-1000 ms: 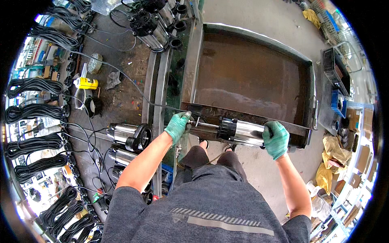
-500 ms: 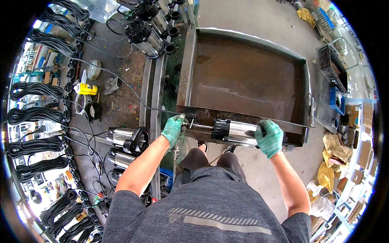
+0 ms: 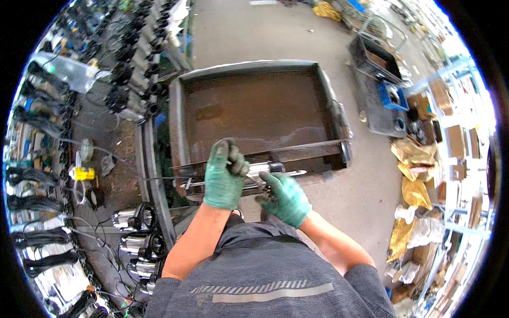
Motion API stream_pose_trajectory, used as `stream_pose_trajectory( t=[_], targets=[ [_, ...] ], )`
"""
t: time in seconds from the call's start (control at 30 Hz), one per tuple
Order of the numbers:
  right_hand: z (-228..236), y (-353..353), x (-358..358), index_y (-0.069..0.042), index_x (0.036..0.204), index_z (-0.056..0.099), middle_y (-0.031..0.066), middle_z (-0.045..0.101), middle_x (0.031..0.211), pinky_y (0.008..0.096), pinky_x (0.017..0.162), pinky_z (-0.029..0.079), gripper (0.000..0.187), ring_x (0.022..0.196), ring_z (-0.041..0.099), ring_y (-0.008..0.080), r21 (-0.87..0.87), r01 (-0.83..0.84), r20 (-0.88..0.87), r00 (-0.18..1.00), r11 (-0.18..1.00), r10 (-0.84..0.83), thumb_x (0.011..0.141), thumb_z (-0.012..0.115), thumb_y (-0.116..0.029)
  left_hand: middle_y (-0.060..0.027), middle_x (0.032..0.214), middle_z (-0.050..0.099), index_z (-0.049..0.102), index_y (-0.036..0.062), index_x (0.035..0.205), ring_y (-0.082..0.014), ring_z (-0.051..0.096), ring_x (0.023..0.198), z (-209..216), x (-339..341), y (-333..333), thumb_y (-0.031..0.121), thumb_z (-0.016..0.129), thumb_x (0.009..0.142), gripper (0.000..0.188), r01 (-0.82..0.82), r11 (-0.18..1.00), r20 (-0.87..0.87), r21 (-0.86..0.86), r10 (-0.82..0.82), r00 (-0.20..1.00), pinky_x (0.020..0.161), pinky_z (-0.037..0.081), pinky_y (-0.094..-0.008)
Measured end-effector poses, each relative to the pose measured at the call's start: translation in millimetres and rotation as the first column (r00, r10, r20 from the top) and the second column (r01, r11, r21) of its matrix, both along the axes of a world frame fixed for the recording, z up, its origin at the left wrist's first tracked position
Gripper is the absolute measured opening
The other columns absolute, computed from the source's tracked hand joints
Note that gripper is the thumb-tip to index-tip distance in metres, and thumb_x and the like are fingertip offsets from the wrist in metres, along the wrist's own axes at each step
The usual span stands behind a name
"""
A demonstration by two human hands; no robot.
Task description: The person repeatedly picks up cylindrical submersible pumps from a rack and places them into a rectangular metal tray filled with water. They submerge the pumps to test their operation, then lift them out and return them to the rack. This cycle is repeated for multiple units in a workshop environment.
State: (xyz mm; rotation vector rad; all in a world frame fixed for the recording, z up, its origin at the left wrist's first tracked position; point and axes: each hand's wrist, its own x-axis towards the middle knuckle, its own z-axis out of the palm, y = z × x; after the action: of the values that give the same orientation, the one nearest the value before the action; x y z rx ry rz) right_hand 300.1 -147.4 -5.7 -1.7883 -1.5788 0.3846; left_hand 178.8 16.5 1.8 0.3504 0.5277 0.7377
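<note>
A silver, black-ended cylindrical pump (image 3: 259,169) lies along the near ledge of a rusty metal tank (image 3: 254,68), partly hidden behind my hands. My left hand (image 3: 225,177), in a green glove, is closed with curled fingers over the pump's left part; what it grips is hidden. Close by on the right, my right hand (image 3: 287,199), also gloved, has its fingers bent round a small metallic piece just below the pump, too blurred to name. A thin metal rod (image 3: 193,184) sticks out to the left of my left hand.
On the left bench, several silver pumps (image 3: 132,244) lie near me and more line its far edge. A yellow can (image 3: 83,173) and coiled black cables (image 3: 42,238) are there too. To the right stand a cart with a black crate (image 3: 375,57), a blue bin (image 3: 393,96) and shelving.
My view has swung to the right. My right hand has left the pump's right end and come in beside my left hand. My left hand has moved onto the pump's side.
</note>
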Motion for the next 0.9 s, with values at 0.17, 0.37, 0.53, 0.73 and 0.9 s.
stream_pose_trajectory(
  t=[0.17, 0.37, 0.53, 0.73, 0.9],
  targets=[
    [-28, -80, 56, -0.011, 0.123, 0.056, 0.0205, 0.072, 0.087, 0.0546, 0.067, 0.054, 0.032, 0.079, 0.069, 0.0445, -0.355, 0.323, -0.043, 0.932, 0.877, -0.361, 0.096, 0.065, -0.024, -0.0059, 0.115, 0.067, 0.064, 0.0081, 0.128, -0.0187, 0.064, 0.093, 34, 65, -59, 0.034, 0.065, 0.103, 0.036, 0.349, 0.833, -0.466, 0.429, -0.127, 0.876, 0.085, 0.055, -0.0353],
    [-105, -207, 193, -0.008, 0.107, 0.057, 0.0193, 0.069, 0.081, 0.0472, 0.064, 0.051, 0.021, 0.077, 0.068, 0.0442, -0.435, 0.676, 0.133, 0.701, 0.594, -0.701, 0.099, 0.066, -0.025, -0.0050, 0.109, 0.071, 0.070, 0.0027, 0.118, -0.0130, 0.065, 0.095, -3, -5, -42, 0.025, 0.063, 0.104, 0.027, 0.380, 0.822, -0.599, 0.424, -0.060, 0.799, 0.082, 0.055, -0.0303],
    [-180, -213, 248, -0.006, 0.110, 0.058, 0.0226, 0.071, 0.090, 0.0512, 0.070, 0.052, 0.028, 0.083, 0.068, 0.0448, -0.539, 0.678, 0.249, 0.695, 0.500, -0.674, 0.099, 0.065, -0.031, -0.0049, 0.101, 0.073, 0.069, 0.0067, 0.118, -0.0144, 0.068, 0.087, -38, -105, -29, 0.019, 0.059, 0.105, 0.020, 0.144, 0.888, -0.715, 0.437, 0.245, 0.655, 0.075, 0.059, -0.0309],
    [-235, -196, 247, -0.005, 0.120, 0.056, 0.0237, 0.070, 0.098, 0.0518, 0.076, 0.051, 0.034, 0.087, 0.067, 0.0431, -0.545, 0.657, 0.073, 0.656, 0.521, -0.752, 0.098, 0.063, -0.030, -0.0041, 0.107, 0.072, 0.066, 0.0065, 0.122, -0.0137, 0.068, 0.092, -74, -215, -15, 0.016, 0.056, 0.106, 0.021, 0.117, 0.854, -0.826, 0.506, 0.442, 0.350, 0.078, 0.057, -0.0302],
    [-157, -151, 210, -0.002, 0.121, 0.058, 0.0191, 0.063, 0.111, 0.0452, 0.092, 0.050, 0.031, 0.100, 0.062, 0.0364, -0.305, 0.702, 0.166, 0.705, 0.644, -0.690, 0.094, 0.068, -0.013, -0.0117, 0.111, 0.072, 0.064, 0.0025, 0.123, -0.0236, 0.070, 0.100, -83, -249, 20, 0.014, 0.059, 0.102, 0.025, 0.530, 0.538, -0.655, 0.655, 0.754, 0.044, 0.089, 0.056, -0.0354]
  ],
)
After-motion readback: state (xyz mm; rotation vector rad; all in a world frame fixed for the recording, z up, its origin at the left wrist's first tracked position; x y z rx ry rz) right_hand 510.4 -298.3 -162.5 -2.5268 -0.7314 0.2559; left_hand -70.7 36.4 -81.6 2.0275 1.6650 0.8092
